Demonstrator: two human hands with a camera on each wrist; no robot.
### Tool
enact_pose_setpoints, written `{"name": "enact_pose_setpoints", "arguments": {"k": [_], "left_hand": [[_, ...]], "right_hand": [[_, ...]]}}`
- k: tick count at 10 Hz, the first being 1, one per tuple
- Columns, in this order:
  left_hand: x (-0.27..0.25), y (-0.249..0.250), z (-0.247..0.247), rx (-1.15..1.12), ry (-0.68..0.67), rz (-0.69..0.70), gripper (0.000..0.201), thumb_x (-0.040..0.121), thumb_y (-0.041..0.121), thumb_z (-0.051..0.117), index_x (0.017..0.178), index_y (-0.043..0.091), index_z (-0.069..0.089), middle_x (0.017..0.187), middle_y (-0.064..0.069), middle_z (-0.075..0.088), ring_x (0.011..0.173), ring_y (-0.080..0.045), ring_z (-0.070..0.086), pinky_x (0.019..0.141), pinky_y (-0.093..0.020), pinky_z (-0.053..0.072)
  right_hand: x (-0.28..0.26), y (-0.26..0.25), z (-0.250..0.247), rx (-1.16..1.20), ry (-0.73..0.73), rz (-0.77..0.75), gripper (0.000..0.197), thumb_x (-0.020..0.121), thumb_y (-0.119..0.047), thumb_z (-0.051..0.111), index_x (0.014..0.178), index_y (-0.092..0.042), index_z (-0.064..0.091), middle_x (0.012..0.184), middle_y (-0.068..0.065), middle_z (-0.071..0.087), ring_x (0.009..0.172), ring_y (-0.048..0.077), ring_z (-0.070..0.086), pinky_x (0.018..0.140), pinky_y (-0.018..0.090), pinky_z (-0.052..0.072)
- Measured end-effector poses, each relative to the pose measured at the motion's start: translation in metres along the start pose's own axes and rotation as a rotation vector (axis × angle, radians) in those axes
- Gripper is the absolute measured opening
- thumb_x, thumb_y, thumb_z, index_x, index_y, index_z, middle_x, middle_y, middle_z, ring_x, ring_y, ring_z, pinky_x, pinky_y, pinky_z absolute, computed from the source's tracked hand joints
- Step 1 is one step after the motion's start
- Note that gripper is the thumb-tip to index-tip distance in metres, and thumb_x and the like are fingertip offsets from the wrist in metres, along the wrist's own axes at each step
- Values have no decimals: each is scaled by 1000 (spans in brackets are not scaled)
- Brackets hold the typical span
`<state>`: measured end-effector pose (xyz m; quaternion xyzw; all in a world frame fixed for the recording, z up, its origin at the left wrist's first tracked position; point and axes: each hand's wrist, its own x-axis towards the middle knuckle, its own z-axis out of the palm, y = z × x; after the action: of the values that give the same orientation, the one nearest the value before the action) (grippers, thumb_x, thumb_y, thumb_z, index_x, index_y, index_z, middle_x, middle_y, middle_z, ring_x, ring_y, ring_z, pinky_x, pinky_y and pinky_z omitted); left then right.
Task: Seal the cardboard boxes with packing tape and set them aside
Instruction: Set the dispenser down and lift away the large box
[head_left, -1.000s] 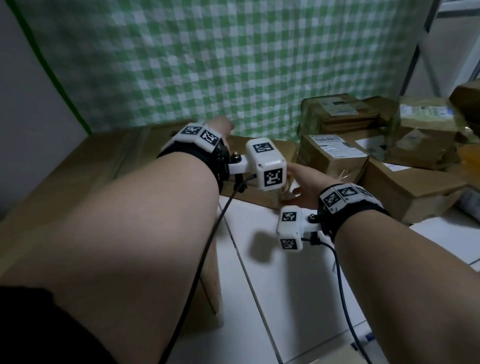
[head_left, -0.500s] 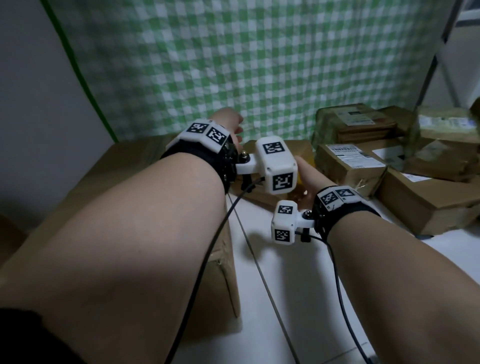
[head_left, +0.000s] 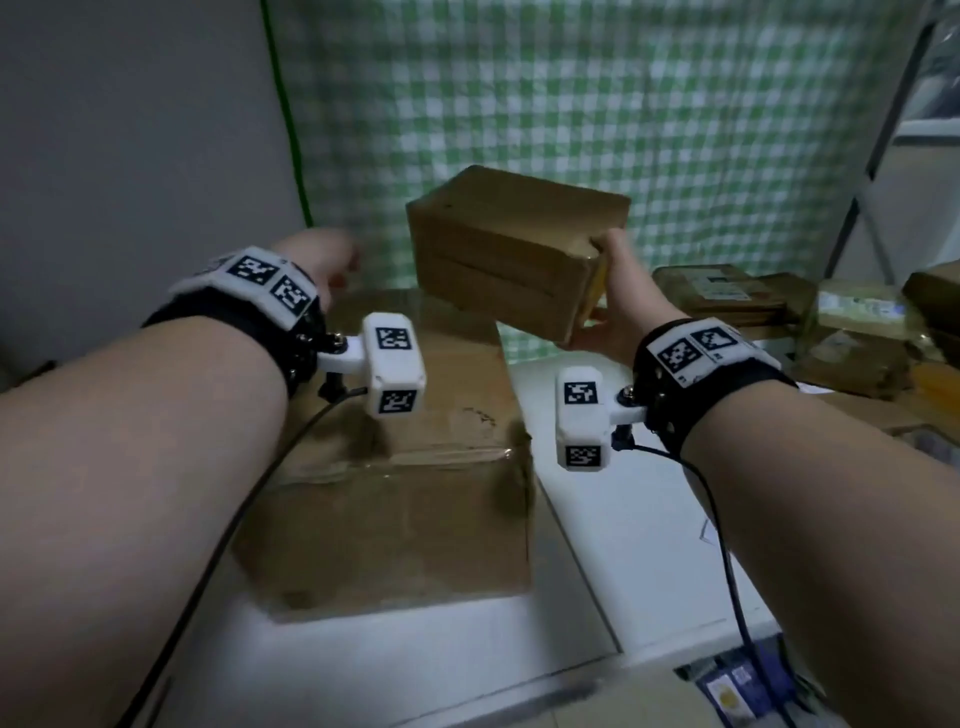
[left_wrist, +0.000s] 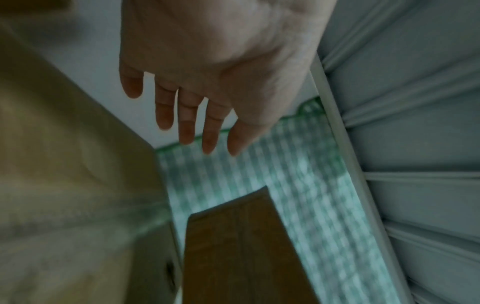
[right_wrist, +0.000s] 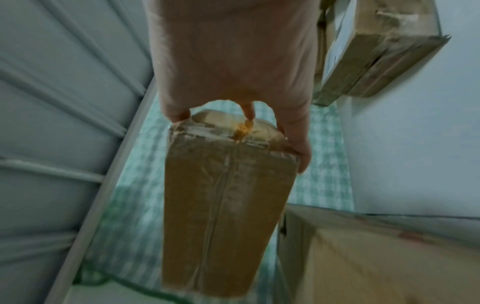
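A small taped cardboard box (head_left: 506, 254) hangs in the air above the floor, gripped at its right end by my right hand (head_left: 605, 312). In the right wrist view the thumb and fingers clamp the box's (right_wrist: 223, 205) near end, and clear tape runs along its seam. My left hand (head_left: 322, 260) hovers to the box's left over a large cardboard box (head_left: 415, 467), touching nothing. The left wrist view shows its fingers (left_wrist: 187, 123) straight and spread, with the small box (left_wrist: 241, 253) below them. No tape roll is in view.
A pile of sealed parcels (head_left: 779, 306) lies on the white tiled floor at the right. A green checked cloth (head_left: 623, 104) hangs behind, beside a grey wall (head_left: 130, 156). A metal frame leg (head_left: 878, 140) slants at the far right.
My right hand has lifted the small box off the floor and swung it up and left. The left hand let go and drew away to the left. The view turned left.
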<state>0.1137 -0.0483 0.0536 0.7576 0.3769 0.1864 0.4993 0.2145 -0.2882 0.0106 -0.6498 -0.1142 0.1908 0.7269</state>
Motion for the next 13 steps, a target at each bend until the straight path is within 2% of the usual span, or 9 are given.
{"name": "enact_pose_setpoints", "arguments": {"k": [2, 3, 4, 5, 7, 8, 9, 10, 13], "left_hand": [[-37, -58, -75, 212, -97, -252, 53, 92, 31, 57, 137, 10, 39, 138, -17, 43, 123, -32, 42, 106, -48, 35], [-52, -76, -91, 279, -342, -450, 58, 83, 36, 65, 125, 2, 42, 84, -22, 68, 91, -32, 54, 83, -46, 45], [-59, -95, -87, 308, -487, -412, 64, 62, 21, 84, 117, 11, 52, 90, -19, 71, 81, -25, 51, 87, -42, 44], [-61, -104, -69, 237, -421, -258, 79, 83, 7, 68, 147, 28, 28, 151, -11, 31, 83, -19, 52, 78, -36, 49], [-73, -88, -2, 60, -542, -145, 90, 78, 8, 71, 149, 29, 21, 151, -8, 32, 100, -23, 61, 104, -45, 41], [-76, -83, 26, -80, -604, -125, 85, 76, 1, 69, 147, 26, 29, 131, -11, 56, 96, -27, 67, 90, -43, 53], [-79, -83, 34, -130, -523, -69, 55, 93, 2, 53, 143, 17, 36, 103, -2, 62, 85, -20, 64, 73, -36, 56], [-71, -97, 8, -61, -383, -25, 53, 95, 13, 55, 144, 18, 36, 133, -3, 52, 106, -24, 57, 78, -39, 54], [-32, -196, -151, 424, 224, -72, 36, 94, 14, 50, 126, -3, 55, 129, -21, 56, 118, -36, 53, 97, -41, 46]], "right_hand": [[-15, 0, 46, -243, -116, 134, 78, 90, -65, 42, 152, -24, 18, 159, 9, 14, 142, 39, 19, 103, 57, 37], [-26, 3, 56, -382, -246, 237, 92, 79, -79, 41, 153, -31, 13, 159, 12, 6, 140, 46, 19, 99, 60, 37], [-37, 3, 56, -454, -293, 253, 95, 73, -82, 43, 151, -36, 15, 158, 12, 11, 137, 46, 27, 84, 58, 47], [-39, 3, 47, -630, -158, 201, 85, 87, -69, 41, 152, -19, 18, 155, 16, 21, 136, 42, 31, 101, 58, 38], [-53, 4, 21, -1000, 172, 64, 50, 101, -41, 34, 126, 0, 52, 126, 19, 53, 114, 33, 51, 92, 37, 41], [-58, 5, 13, -1022, 285, 92, 34, 100, -29, 39, 96, -2, 58, 96, 15, 54, 89, 26, 52, 75, 33, 39], [-60, 6, 12, -1069, 404, 84, 38, 98, -19, 38, 63, -6, 45, 74, 10, 49, 76, 24, 48, 67, 30, 36], [-66, 9, 27, -980, 472, 45, 36, 93, -21, 44, 59, -8, 43, 60, 6, 43, 54, 22, 41, 51, 30, 32], [-77, 51, 165, -756, 133, -172, 18, 86, -20, 56, 79, -3, 58, 78, 5, 58, 74, 21, 55, 64, 29, 46]]}}
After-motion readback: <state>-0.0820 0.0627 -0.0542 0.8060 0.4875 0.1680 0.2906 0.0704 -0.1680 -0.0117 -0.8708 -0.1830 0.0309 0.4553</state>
